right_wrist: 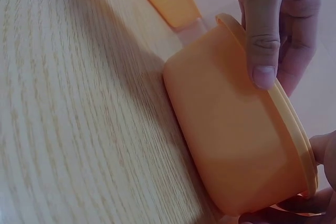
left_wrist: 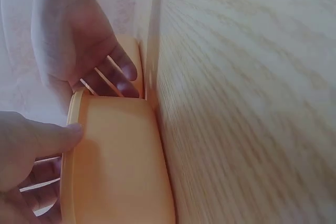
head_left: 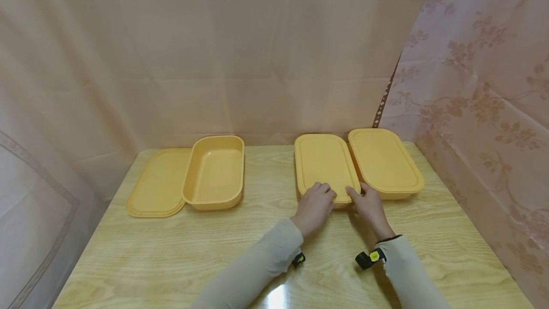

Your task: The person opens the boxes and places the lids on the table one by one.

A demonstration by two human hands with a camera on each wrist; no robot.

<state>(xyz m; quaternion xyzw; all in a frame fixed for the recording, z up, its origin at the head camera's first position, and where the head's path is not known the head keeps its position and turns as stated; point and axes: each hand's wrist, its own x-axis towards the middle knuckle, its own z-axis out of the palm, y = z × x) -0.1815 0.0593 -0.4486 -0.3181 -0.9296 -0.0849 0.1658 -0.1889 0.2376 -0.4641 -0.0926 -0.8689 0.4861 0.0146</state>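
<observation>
A yellow rectangular food container with its lid (head_left: 328, 163) on stands right of the table's middle; its smooth side wall (right_wrist: 226, 114) fills both wrist views. At its near edge, my left hand (head_left: 315, 206) pinches the lid's rim, thumb on the front edge and bent fingers on top. My right hand (head_left: 372, 206) grips the near right corner, thumb on the lid and fingers down along the side. The lid sits level with the rim all round in the head view. A second lidded container (head_left: 388, 161) stands close beside it on the right.
To the left, an uncovered yellow container (head_left: 216, 170) stands partly over a loose yellow lid (head_left: 158, 185) on the wooden table (head_left: 171, 256). A beige cloth (head_left: 257, 51) hangs behind the table, and a flowered cloth (head_left: 484, 99) hangs along the right.
</observation>
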